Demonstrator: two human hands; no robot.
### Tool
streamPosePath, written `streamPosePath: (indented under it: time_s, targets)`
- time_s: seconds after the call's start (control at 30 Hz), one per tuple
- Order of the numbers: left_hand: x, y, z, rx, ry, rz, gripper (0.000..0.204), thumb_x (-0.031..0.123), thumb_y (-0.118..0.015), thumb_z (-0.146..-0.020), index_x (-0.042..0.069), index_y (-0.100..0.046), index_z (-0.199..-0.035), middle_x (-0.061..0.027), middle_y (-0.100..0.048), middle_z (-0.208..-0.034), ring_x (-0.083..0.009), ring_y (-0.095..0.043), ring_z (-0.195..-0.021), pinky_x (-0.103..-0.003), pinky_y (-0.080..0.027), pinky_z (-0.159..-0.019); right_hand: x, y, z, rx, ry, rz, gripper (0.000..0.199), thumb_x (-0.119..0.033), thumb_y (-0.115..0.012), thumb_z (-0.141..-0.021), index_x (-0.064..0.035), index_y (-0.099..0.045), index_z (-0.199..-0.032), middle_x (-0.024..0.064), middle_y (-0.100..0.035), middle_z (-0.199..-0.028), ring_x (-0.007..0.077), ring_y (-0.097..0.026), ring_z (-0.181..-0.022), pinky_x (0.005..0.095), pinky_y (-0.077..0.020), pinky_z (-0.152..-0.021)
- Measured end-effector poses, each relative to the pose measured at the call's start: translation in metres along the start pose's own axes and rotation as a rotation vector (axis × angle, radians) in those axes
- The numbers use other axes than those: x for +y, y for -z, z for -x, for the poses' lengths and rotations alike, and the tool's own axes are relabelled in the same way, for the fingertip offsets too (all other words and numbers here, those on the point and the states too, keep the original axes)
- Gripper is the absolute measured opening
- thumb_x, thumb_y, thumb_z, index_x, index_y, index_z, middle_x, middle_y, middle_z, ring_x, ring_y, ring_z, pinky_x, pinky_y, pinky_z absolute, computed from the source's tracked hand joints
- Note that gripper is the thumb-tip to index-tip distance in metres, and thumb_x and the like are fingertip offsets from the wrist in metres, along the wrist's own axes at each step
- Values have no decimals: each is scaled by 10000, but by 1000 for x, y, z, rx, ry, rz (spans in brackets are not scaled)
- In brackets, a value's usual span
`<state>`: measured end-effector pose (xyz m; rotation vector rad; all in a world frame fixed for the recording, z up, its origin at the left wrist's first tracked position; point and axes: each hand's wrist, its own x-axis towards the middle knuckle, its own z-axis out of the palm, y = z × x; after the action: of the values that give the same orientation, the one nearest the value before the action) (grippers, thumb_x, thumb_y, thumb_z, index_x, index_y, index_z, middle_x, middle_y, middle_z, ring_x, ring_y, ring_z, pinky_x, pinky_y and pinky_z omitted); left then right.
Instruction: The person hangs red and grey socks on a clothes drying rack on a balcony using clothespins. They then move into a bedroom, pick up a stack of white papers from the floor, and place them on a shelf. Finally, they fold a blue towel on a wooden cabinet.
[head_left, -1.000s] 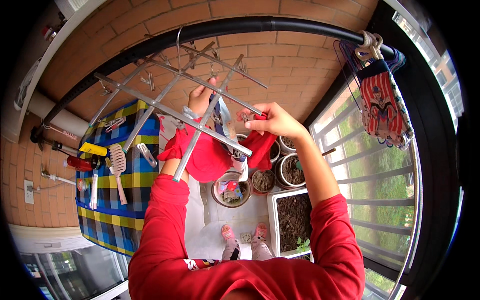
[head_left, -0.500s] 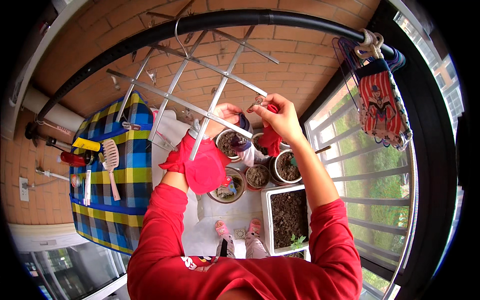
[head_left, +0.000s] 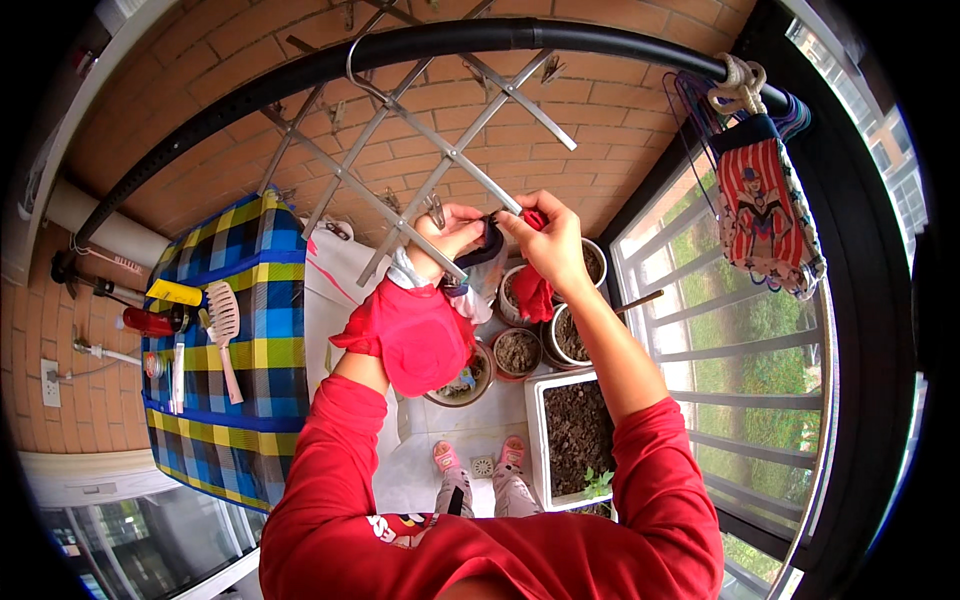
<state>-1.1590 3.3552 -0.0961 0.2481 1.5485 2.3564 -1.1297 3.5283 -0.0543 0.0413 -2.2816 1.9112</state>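
where the checked cover (head_left: pixel 275 330) offers a flat top, the pale brush (head_left: pixel 224 310) lies, seemingly for storage. red cloth (head_left: pixel 415 345) drapes over the left forearm (head_left: pixel 362 368), probably leaving the fingers free. the metal rack (head_left: pixel 452 154) hooks onto the black rail (head_left: pixel 450 40), which bears its weight. at its near edge the left hand (head_left: pixel 450 235) pinches dark-edged cloth (head_left: pixel 492 240); just beside, the right hand (head_left: pixel 548 240) grips red fabric (head_left: pixel 533 292), though whether its thumb also holds the rack i cannot tell. a striped pouch (head_left: pixel 765 205) hangs well apart.
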Motion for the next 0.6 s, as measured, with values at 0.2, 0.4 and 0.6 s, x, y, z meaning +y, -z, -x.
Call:
streamPosePath:
  time_s: [0.2,0.4,0.6]
  targets:
    - [-1,-4,9,-101,-21,170,263,42,-542,-853,-16,-500,-1106,-124,-570,-1032,-205,-581,-930,-323,-482,-844,0,1,9,-4,78,116,231,-99,-673,-740,17,-593,-922,111,-633,-741,121,-591,-682,260,-477,-631]
    - [-13,7,22,-29,16,235,262,49,-524,-854,-25,-481,-1101,-153,-555,-1067,-249,-574,-971,-345,-472,-880,-9,8,42,-70,-77,40,45,-32,-582,-797,-12,-595,-835,8,-612,-749,51,-537,-635,195,-445,-574]
    - [-34,15,20,-9,29,356,227,14,-453,-876,-30,-451,-1099,-182,-472,-1183,-311,-530,-1042,-406,-447,-922,-43,-57,110,-433,-133,-241,306,-131,-612,-809,58,-537,-1037,89,-623,-773,107,-563,-593,239,-457,-562]
